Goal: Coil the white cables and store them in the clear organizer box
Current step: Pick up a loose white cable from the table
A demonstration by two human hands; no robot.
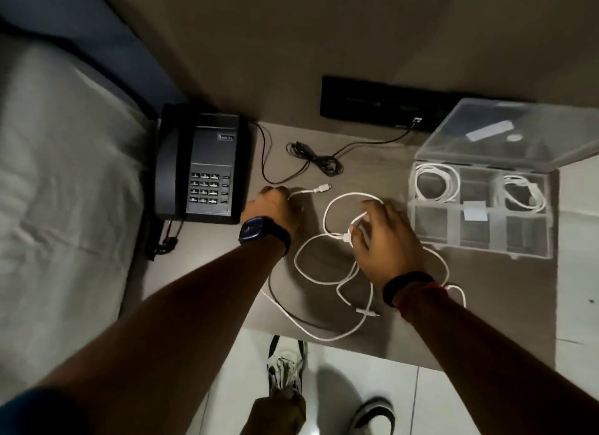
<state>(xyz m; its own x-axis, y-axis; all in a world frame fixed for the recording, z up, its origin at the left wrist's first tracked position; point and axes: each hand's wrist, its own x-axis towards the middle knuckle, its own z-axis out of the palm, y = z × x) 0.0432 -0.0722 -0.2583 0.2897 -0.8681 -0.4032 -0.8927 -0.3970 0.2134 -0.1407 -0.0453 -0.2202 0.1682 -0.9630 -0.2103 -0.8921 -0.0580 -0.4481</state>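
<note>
A long white cable [327,282] lies in loose loops on the small table. My left hand [270,209] is closed on it near one end, and its plug [324,187] sticks out to the right. My right hand [387,240] pinches the cable at a loop near a connector [346,237]. The clear organizer box [479,237] stands open at the right, lid tilted back. Two coiled white cables sit in its rear compartments, one on the left [436,183] and one on the right [523,193]. The front compartments hold nothing that I can see.
A black desk phone [201,165] stands at the table's left, with a thin black cord [317,162] bunched behind the cables. A black wall panel [372,102] sits at the back. A bed [58,175] lies left. Below the table edge are tiled floor and my shoes.
</note>
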